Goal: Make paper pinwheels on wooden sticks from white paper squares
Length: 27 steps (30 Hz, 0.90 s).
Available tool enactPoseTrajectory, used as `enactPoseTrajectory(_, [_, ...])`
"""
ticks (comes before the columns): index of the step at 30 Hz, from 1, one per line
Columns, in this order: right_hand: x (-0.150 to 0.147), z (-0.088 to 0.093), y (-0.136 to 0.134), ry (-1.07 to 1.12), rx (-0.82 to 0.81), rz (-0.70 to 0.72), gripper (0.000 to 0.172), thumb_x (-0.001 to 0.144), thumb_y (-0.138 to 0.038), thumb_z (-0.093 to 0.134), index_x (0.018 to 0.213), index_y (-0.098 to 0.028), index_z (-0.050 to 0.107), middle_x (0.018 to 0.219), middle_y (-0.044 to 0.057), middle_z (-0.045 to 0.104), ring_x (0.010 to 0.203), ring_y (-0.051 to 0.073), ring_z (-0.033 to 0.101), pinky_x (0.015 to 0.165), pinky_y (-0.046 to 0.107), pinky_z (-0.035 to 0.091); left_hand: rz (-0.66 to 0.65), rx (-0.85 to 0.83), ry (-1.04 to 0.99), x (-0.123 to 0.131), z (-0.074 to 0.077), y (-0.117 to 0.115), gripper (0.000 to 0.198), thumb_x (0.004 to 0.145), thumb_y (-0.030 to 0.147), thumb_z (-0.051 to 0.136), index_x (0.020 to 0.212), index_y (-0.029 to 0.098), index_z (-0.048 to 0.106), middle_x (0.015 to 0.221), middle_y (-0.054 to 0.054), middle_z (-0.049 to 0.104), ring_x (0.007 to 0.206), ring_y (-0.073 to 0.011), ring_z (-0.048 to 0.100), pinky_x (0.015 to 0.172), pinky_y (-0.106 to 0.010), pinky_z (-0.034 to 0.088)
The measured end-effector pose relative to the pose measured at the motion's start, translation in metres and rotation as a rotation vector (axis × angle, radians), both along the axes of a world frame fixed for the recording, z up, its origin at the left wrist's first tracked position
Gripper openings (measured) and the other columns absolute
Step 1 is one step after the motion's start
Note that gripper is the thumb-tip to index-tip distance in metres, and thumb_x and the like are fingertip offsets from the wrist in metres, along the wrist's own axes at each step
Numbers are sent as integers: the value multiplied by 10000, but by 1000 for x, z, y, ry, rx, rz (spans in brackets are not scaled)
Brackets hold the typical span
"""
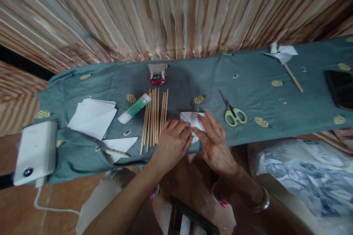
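Note:
A small square of white paper [191,116] lies at the table's front edge, with crease lines visible and its lower part covered by my fingers. My left hand [176,137] is closed over its left side, fingertips bunched together on it. From the right, my right hand [214,140] holds the same paper, its longer fingers stretched along the right edge and the thumb pressed near the middle. Left of my left hand lie several thin wooden sticks [151,119]. Green-handled scissors [232,112] rest to the right of my right hand, slightly open.
A glue tube [135,108], a red box of small metal pins [157,77], stacked white paper [95,115] and a pen [115,152] on a paper piece lie left. A paper pinwheel [285,57] and black phone [340,89] lie right. A white power bank [37,152] trails a cable.

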State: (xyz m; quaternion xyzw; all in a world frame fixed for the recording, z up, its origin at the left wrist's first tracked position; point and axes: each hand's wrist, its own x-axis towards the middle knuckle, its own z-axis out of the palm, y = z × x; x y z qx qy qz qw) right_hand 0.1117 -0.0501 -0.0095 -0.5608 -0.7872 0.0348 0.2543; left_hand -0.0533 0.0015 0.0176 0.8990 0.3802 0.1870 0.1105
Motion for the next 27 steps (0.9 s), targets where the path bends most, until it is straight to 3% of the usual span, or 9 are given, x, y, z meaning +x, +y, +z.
enactPoseTrajectory(12, [0,0,2,-11,30,34,347,900,-40,343,1136,-163,566,1416,179,475,1451,288,166,1014,541,336,32,36,-27,-18,5,-4,193,918,223,512,1051,157,635,1034,-68,681,939,-217,563,828,-395,384])
enactPoseTrajectory(22, [-2,-9,3,3,47,33,247,949,-185,395,1101,-175,590,1395,134,512,1450,266,178,1054,495,323,-156,80,-38,3,11,-42,131,915,196,512,880,151,629,824,-37,655,825,-195,553,737,-352,380])
enactPoseTrajectory(27, [-2,-10,3,19,32,3,284,927,-128,389,1073,-212,617,1375,92,537,1435,261,230,1052,503,339,-167,65,-23,-1,11,-52,138,917,198,503,895,146,628,833,-41,650,833,-200,555,731,-350,385])
